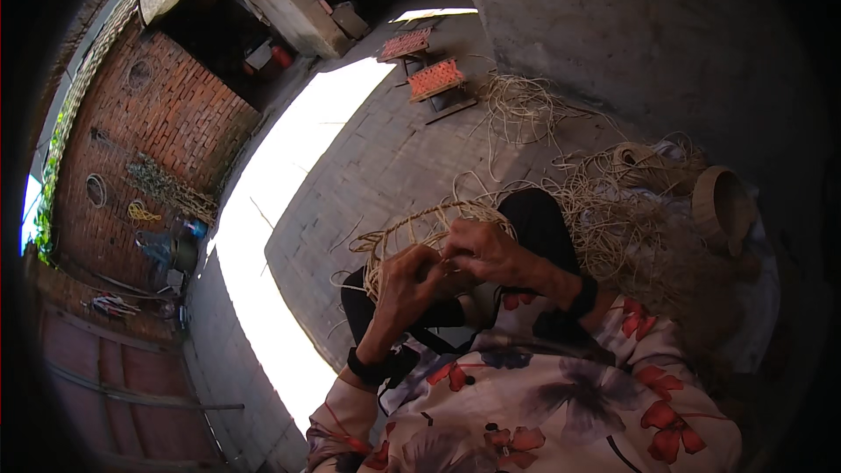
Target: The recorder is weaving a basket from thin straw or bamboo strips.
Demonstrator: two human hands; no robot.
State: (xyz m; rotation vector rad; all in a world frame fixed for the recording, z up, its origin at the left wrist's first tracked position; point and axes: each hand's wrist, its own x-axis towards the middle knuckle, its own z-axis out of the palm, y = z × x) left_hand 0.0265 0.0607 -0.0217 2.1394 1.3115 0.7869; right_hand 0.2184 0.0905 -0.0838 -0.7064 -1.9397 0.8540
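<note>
- Straw-coloured cord forms a looped, partly twisted piece (420, 218), which lies across the person's knees (536, 221), just beyond both hands, with loose ends sticking out around its edge.
- The left hand (403, 283) is at the near side of this piece, fingers bent inward, thumb close to them; I cannot tell whether it pinches a strand.
- The right hand (491, 252) meets it at the fingertips, fingers curled and nearly closed; what it grips, if anything, is hidden.
- To the right, a tangled heap of similar cord (613, 223) spreads on the floor (368, 166), near a round tan container (711, 201) tipped on its side.
- Farther off stand two stools (435, 79) with red woven seats.
- At far left rises a red brick wall (180, 96).
</note>
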